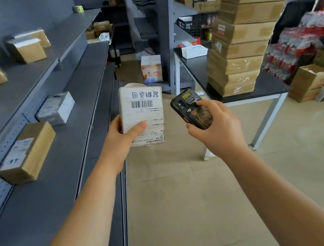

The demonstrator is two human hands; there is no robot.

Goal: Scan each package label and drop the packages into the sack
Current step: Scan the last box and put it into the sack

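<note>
My left hand (120,138) grips a small white package (142,109) from below, thumb across its lower face. The package's shipping label with a barcode and handwritten marks faces up toward me. My right hand (216,122) holds a black handheld scanner (191,111) just to the right of the package, its front end pointing forward and left, a short gap away from the label. Both are held over the floor in the aisle. No sack is in view.
Grey shelves (52,111) run along the left with several cardboard boxes, one brown box (27,154) nearest and a white box (56,109) beyond it. A black table (258,89) at right carries a tall box stack (242,34). More boxes and red packets sit at far right.
</note>
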